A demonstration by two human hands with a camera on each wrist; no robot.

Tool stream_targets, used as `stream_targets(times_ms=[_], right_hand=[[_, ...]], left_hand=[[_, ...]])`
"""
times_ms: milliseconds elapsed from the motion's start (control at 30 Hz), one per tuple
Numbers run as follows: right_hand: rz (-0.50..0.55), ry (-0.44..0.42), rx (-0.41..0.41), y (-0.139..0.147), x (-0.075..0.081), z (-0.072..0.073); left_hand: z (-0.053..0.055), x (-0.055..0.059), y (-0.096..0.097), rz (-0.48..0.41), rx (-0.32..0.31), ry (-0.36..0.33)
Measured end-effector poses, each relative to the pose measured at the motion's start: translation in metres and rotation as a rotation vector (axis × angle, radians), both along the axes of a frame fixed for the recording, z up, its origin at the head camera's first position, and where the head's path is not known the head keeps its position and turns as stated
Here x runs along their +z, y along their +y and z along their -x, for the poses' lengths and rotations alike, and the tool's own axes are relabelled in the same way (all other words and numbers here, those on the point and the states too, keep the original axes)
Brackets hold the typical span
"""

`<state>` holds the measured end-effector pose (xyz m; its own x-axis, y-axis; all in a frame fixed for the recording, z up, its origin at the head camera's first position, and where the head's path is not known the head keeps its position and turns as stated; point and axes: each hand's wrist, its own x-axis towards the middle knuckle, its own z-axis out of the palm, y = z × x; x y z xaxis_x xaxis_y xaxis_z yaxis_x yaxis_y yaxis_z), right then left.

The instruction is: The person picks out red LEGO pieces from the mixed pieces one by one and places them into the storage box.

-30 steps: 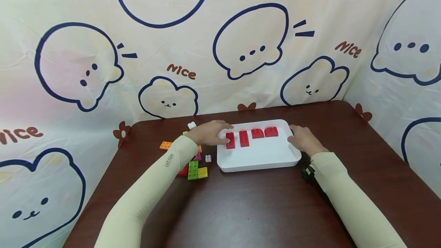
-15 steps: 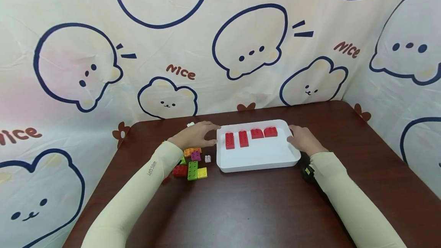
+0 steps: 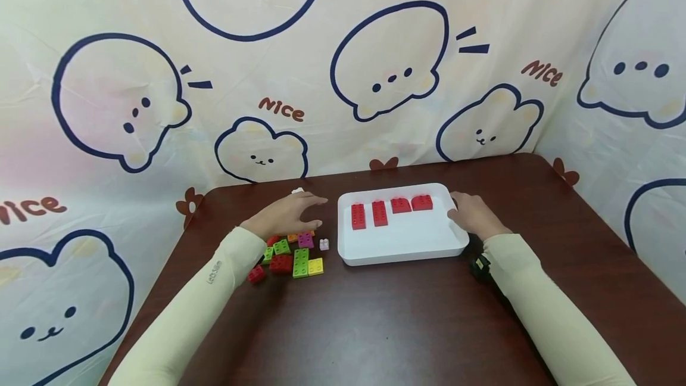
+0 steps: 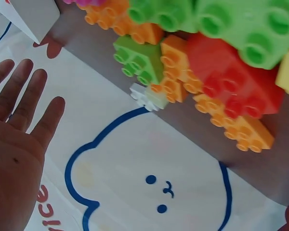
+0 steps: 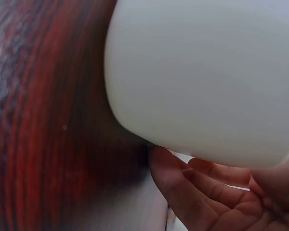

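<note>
A white tray (image 3: 399, 248) lies on the dark table with several red bricks (image 3: 380, 213) standing in a row along its far half. My right hand (image 3: 477, 216) grips the tray's right rim; in the right wrist view its fingers (image 5: 176, 180) curl at the edge of the tray wall. To the left of the tray, my left hand (image 3: 284, 213) hovers over loose toy bricks with nothing in it. Its fingers are spread and straight in the left wrist view. Beneath and in front of it lie a green brick (image 3: 301, 262), a yellow brick (image 3: 315, 267) and a purple brick (image 3: 305, 240).
Orange bricks (image 4: 233, 122) and a white brick (image 4: 145, 97) also belong to the pile, partly hidden by the left hand in the head view. A small pale pink brick (image 3: 324, 244) sits between pile and tray. A printed curtain (image 3: 396, 136) hangs behind the table.
My left hand has drawn back leftward from over the tray's left red brick to above the loose bricks. My right hand stays at the tray's right rim.
</note>
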<state>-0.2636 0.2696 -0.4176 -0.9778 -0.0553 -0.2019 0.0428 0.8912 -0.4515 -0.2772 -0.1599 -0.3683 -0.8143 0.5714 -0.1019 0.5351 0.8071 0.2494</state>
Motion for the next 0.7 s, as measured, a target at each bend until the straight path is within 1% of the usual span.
stream_targets(times_ms=[100,300,433,567,700], right_hand=[[-0.001,0.004,0.003,0.001,-0.001,0.0],[0.002,-0.003,0.004,0.002,0.0,-0.002],[0.004,-0.009,0.001,0.003,0.0,-0.002],[0.004,-0.014,0.003,0.002,0.0,-0.001],[-0.004,-0.014,0.002,0.001,0.002,0.001]], left_hand=[[-0.003,-0.001,-0.007,-0.022,0.009,0.002],[-0.005,-0.005,-0.021,-0.021,0.045,0.005],[-0.006,-0.006,-0.031,-0.021,0.063,-0.025],[-0.009,-0.007,-0.044,-0.03,0.092,-0.05],[-0.013,-0.009,-0.058,-0.042,0.11,-0.057]])
